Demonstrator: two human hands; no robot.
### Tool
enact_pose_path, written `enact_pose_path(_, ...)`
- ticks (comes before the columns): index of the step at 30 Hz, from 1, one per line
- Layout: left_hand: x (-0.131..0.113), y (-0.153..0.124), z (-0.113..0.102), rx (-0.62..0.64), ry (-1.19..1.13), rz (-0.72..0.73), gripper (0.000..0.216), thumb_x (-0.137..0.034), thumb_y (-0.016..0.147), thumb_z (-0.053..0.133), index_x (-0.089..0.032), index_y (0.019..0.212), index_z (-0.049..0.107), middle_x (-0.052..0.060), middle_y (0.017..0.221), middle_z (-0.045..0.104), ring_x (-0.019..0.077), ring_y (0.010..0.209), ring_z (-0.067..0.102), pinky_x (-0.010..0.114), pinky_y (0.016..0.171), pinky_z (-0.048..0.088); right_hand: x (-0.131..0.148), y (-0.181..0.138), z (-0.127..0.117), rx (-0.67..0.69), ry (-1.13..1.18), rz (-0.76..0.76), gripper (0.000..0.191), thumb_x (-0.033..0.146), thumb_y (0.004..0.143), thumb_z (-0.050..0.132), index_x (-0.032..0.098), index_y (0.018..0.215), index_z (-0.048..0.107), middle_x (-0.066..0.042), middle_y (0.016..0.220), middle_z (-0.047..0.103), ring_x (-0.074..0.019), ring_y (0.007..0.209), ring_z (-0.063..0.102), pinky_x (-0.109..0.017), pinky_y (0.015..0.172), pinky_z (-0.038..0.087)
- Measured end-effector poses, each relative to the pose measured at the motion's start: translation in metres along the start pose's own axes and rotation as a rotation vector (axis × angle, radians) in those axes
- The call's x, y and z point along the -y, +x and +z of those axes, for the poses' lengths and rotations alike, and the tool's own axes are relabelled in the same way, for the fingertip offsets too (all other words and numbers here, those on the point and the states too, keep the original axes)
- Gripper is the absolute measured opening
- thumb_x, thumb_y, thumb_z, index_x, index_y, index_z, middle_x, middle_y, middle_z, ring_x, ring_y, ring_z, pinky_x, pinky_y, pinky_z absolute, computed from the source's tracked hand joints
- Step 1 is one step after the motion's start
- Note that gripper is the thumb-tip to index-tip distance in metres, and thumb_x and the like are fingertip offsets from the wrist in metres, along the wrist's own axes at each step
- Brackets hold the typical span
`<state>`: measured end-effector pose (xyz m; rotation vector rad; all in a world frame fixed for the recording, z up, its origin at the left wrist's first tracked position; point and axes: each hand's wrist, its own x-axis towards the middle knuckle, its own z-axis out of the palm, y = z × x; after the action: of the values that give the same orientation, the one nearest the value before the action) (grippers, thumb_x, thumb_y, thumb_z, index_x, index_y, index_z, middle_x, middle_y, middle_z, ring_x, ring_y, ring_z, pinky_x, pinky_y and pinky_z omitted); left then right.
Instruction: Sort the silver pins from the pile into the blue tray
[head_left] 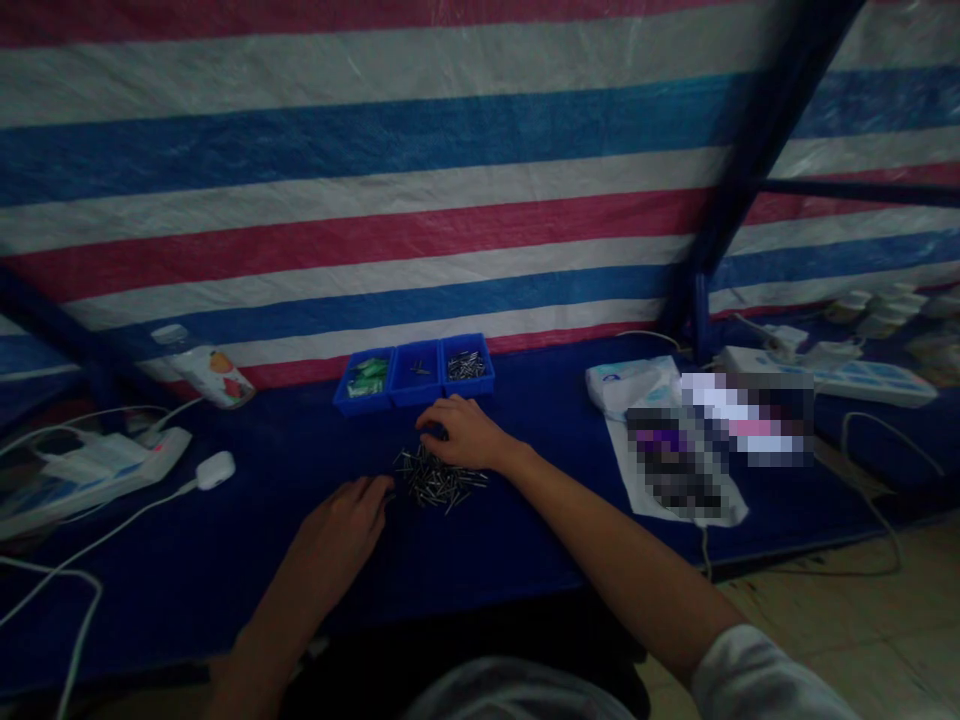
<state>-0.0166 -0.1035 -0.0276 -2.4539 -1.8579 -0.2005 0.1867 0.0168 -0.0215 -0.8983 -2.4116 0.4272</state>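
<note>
A loose pile of small dark metal pieces, like screws or nails [442,487], lies on the blue table. My right hand [469,432] reaches over the far edge of the pile, fingers bent and drawn together. Whatever is between those fingertips is hidden. Left of the pile, my left hand [346,522] rests low over the table with its fingers closed. A tiny dark bit shows at its fingertips, too small to name. Behind the pile stand three joined blue bins: the left bin [365,404] holds green packets, the middle bin [417,397] a few metal pieces, the right bin [471,386] many.
At the left are a bottle [214,372], a power strip [161,455] and a white charger [215,470] with cables. To the right lie a white packet [634,385], blurred-out items and another power strip [877,377]. A striped sheet [450,220] hangs behind the table.
</note>
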Motion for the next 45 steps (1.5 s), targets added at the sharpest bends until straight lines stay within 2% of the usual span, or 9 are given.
enact_pose_path(4, -0.009, 0.012, -0.002, -0.007, 0.158, 0.061, 0.034, -0.010, 0.087, 0.039, -0.023, 0.111, 0.061, 0.008, 0.097, 0.069, 0.0233, 0.087, 0.065, 0.034, 0.075, 0.050, 0.000, 0.000, 0.000, -0.014, 0.009, 0.009, 0.019, 0.026, 0.087, 0.056, 0.020, 0.103, 0.066, -0.005, 0.102, 0.066, -0.0189, 0.096, 0.053, -0.033, 0.080, 0.034)
enact_pose_path(10, -0.012, 0.024, 0.001, -0.057, 0.162, 0.054, 0.027, -0.015, 0.090, 0.040, -0.022, 0.108, 0.060, 0.006, 0.095, 0.069, 0.0224, 0.079, 0.067, 0.032, 0.065, 0.049, -0.003, 0.002, 0.000, -0.060, 0.029, 0.014, 0.017, 0.025, 0.088, 0.056, 0.020, 0.101, 0.066, -0.004, 0.097, 0.067, -0.0173, 0.093, 0.055, -0.032, 0.082, 0.036)
enact_pose_path(15, -0.013, 0.033, -0.006, -0.257, 0.063, -0.112, 0.020, -0.021, 0.088, 0.048, -0.023, 0.105, 0.059, 0.004, 0.098, 0.071, 0.0225, 0.079, 0.069, 0.031, 0.066, 0.049, 0.003, 0.003, -0.004, -0.050, 0.074, 0.017, 0.034, 0.048, 0.095, 0.045, 0.021, 0.101, 0.066, -0.003, 0.092, 0.068, -0.0175, 0.091, 0.057, -0.032, 0.081, 0.037)
enact_pose_path(18, -0.011, 0.047, -0.010, -0.358, -0.028, -0.124, 0.019, -0.023, 0.085, 0.054, -0.022, 0.104, 0.057, 0.003, 0.092, 0.071, 0.0220, 0.080, 0.069, 0.031, 0.070, 0.050, 0.006, 0.004, -0.004, -0.040, 0.122, 0.010, 0.039, 0.049, 0.097, 0.038, 0.021, 0.101, 0.065, -0.004, 0.094, 0.068, -0.0165, 0.090, 0.059, -0.031, 0.079, 0.038)
enact_pose_path(23, -0.003, 0.079, -0.009, -0.572, -0.183, 0.077, 0.013, -0.024, 0.085, 0.055, -0.019, 0.097, 0.056, 0.004, 0.085, 0.069, 0.0191, 0.079, 0.067, 0.030, 0.074, 0.051, 0.003, 0.007, 0.002, -0.123, 0.192, 0.060, 0.029, 0.037, 0.097, 0.043, 0.018, 0.087, 0.062, -0.003, 0.082, 0.065, -0.0135, 0.076, 0.056, -0.027, 0.069, 0.036)
enact_pose_path(28, 0.003, 0.095, -0.002, -0.654, -0.278, 0.309, 0.006, -0.017, 0.084, 0.054, -0.019, 0.088, 0.058, 0.001, 0.078, 0.067, 0.0143, 0.071, 0.065, 0.025, 0.069, 0.052, -0.001, 0.012, 0.007, -0.209, 0.410, 0.167, 0.030, 0.036, 0.094, 0.045, 0.017, 0.073, 0.055, 0.002, 0.067, 0.054, -0.0109, 0.063, 0.049, -0.024, 0.059, 0.032)
enact_pose_path(34, 0.003, 0.088, 0.004, -0.756, -0.320, 0.273, 0.004, -0.017, 0.083, 0.057, -0.019, 0.083, 0.060, 0.001, 0.080, 0.069, 0.0143, 0.074, 0.067, 0.026, 0.071, 0.054, 0.005, 0.014, 0.004, -0.132, 0.574, 0.264, 0.030, 0.034, 0.090, 0.049, 0.017, 0.065, 0.054, 0.004, 0.061, 0.048, -0.0104, 0.059, 0.044, -0.024, 0.057, 0.030)
enact_pose_path(38, 0.003, 0.083, 0.005, -0.728, -0.415, 0.257, 0.005, -0.016, 0.082, 0.058, -0.019, 0.081, 0.061, 0.002, 0.081, 0.069, 0.0146, 0.076, 0.067, 0.026, 0.074, 0.054, 0.008, 0.013, 0.004, -0.112, 0.607, 0.310, 0.027, 0.031, 0.086, 0.051, 0.017, 0.064, 0.055, 0.004, 0.061, 0.050, -0.0102, 0.059, 0.044, -0.024, 0.057, 0.030)
enact_pose_path(45, 0.010, 0.081, 0.005, -0.682, -0.859, -0.053, 0.030, -0.031, 0.079, 0.066, -0.016, 0.105, 0.058, 0.007, 0.094, 0.069, 0.0184, 0.085, 0.068, 0.030, 0.074, 0.056, -0.001, 0.018, 0.006, -0.123, 0.729, 0.431, 0.025, 0.023, 0.079, 0.052, 0.017, 0.054, 0.053, 0.003, 0.054, 0.049, -0.0103, 0.054, 0.044, -0.024, 0.056, 0.032)
